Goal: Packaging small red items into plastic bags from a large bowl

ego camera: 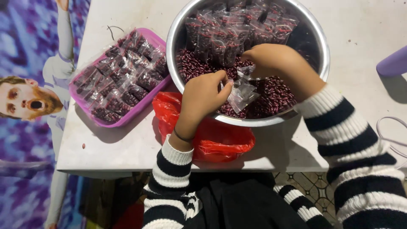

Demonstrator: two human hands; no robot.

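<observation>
A big steel bowl [176, 29] on the white table holds loose dark red beans [277, 95] and, at its far side, several filled clear bags [231, 32]. My left hand [203, 95] pinches the edge of a small empty clear plastic bag [242, 95] over the bowl's near rim. My right hand [275, 63] grips the same bag at its top, fingers curled over the beans.
A pink tray [123, 121] packed with several filled bean bags sits left of the bowl. A red plastic bag [220, 142] lies under the bowl's near edge. A purple object [392, 63] and a thin clear tube [388, 135] lie at the right. The table's front edge runs below my wrists.
</observation>
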